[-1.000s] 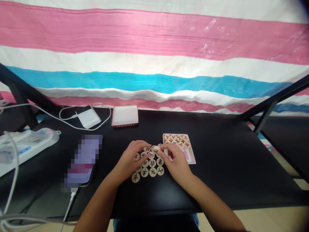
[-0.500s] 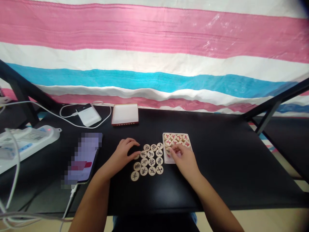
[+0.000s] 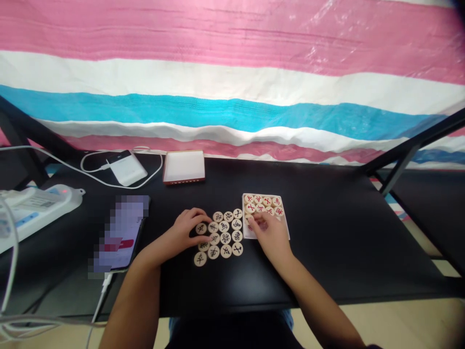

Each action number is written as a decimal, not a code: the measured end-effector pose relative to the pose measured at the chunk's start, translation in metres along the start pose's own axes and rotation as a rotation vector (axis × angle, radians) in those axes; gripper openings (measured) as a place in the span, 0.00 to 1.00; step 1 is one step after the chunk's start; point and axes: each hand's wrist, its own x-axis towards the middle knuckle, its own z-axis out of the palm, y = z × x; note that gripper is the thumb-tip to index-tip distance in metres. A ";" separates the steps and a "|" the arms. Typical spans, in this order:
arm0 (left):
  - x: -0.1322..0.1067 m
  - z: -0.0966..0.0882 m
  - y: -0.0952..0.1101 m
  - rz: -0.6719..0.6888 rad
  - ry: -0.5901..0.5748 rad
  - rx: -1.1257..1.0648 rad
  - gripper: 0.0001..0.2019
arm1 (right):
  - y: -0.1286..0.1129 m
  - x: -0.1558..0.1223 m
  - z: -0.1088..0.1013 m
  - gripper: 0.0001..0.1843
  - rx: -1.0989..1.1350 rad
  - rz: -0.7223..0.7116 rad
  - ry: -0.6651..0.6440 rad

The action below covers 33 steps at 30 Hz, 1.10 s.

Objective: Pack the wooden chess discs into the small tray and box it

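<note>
Round wooden xiangqi pieces with black characters (image 3: 225,238) lie in a tight group of rows on the desk. My left hand (image 3: 185,231) rests at that group's left side, its curled fingertips beside or on the nearest pieces. To the right stands a shallow white tray (image 3: 285,225) packed with red-character pieces (image 3: 263,203). My right hand (image 3: 271,232) lies over the tray's near part, its fingertips on the pieces there. Those fingers hide the tray's lower left corner, so I cannot tell whether they grip a piece.
The black desk (image 3: 327,242) holds a white box lid (image 3: 183,166), a white power bank (image 3: 127,167) on a cable, a pixelated phone (image 3: 119,232) with a charging lead, and a power strip (image 3: 36,206) at left. A striped plastic sheet (image 3: 232,72) hangs behind.
Since a second ago my right hand has moved from the black-character group to the tray. My left hand has drawn slightly left, and the whole view has shifted slightly.
</note>
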 end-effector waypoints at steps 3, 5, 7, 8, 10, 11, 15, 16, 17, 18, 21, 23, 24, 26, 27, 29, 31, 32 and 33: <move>-0.004 -0.003 -0.005 0.010 -0.038 -0.035 0.17 | -0.001 0.000 0.001 0.10 0.041 -0.001 0.011; -0.006 -0.005 -0.005 0.010 -0.054 -0.052 0.15 | 0.000 0.000 0.003 0.09 0.072 0.013 -0.003; -0.006 -0.006 -0.004 0.001 -0.058 -0.059 0.11 | 0.001 0.000 0.004 0.09 0.081 0.017 -0.019; -0.006 -0.006 -0.003 -0.006 -0.056 -0.062 0.10 | 0.001 0.000 0.005 0.09 0.075 0.014 -0.020; -0.005 -0.007 -0.002 -0.019 -0.045 -0.068 0.09 | 0.002 0.000 0.006 0.09 0.053 -0.001 -0.011; -0.006 -0.007 -0.002 -0.025 -0.037 -0.072 0.10 | 0.002 0.000 0.006 0.10 0.044 -0.010 -0.004; -0.011 -0.010 -0.006 -0.022 -0.037 -0.089 0.14 | 0.002 -0.002 0.005 0.10 0.028 -0.049 0.007; -0.014 -0.012 -0.008 -0.009 -0.049 -0.096 0.14 | 0.002 -0.003 0.005 0.10 0.019 -0.057 0.007; -0.016 -0.013 -0.009 0.010 -0.063 -0.106 0.15 | 0.001 -0.003 0.005 0.10 0.008 -0.062 0.003; -0.019 -0.015 -0.010 0.029 -0.077 -0.116 0.15 | 0.001 -0.003 0.004 0.10 -0.002 -0.065 -0.003; -0.025 -0.020 -0.012 0.066 -0.103 -0.142 0.19 | 0.000 -0.002 0.003 0.10 -0.008 -0.062 -0.017; -0.025 -0.022 -0.011 0.075 -0.104 -0.141 0.18 | -0.001 -0.002 0.003 0.10 -0.003 -0.054 -0.010; -0.025 -0.022 -0.010 0.076 -0.099 -0.135 0.17 | -0.002 -0.003 0.003 0.09 0.003 -0.050 -0.005; -0.024 -0.020 -0.010 0.071 -0.085 -0.118 0.14 | -0.003 -0.004 0.002 0.10 0.022 -0.056 -0.008; -0.023 -0.019 -0.010 0.065 -0.080 -0.111 0.13 | -0.003 -0.004 0.002 0.10 0.032 -0.068 -0.014; -0.021 -0.017 -0.010 0.045 -0.067 -0.102 0.12 | -0.002 -0.005 0.002 0.11 0.040 -0.097 -0.025; -0.019 -0.015 -0.011 0.013 -0.038 -0.089 0.13 | -0.001 -0.005 0.003 0.11 0.030 -0.113 -0.026; -0.018 -0.015 -0.010 -0.008 -0.011 -0.077 0.14 | 0.000 -0.005 0.003 0.11 0.026 -0.113 -0.022; -0.016 -0.014 -0.010 -0.028 0.023 -0.062 0.14 | 0.001 -0.004 0.003 0.10 0.024 -0.109 -0.014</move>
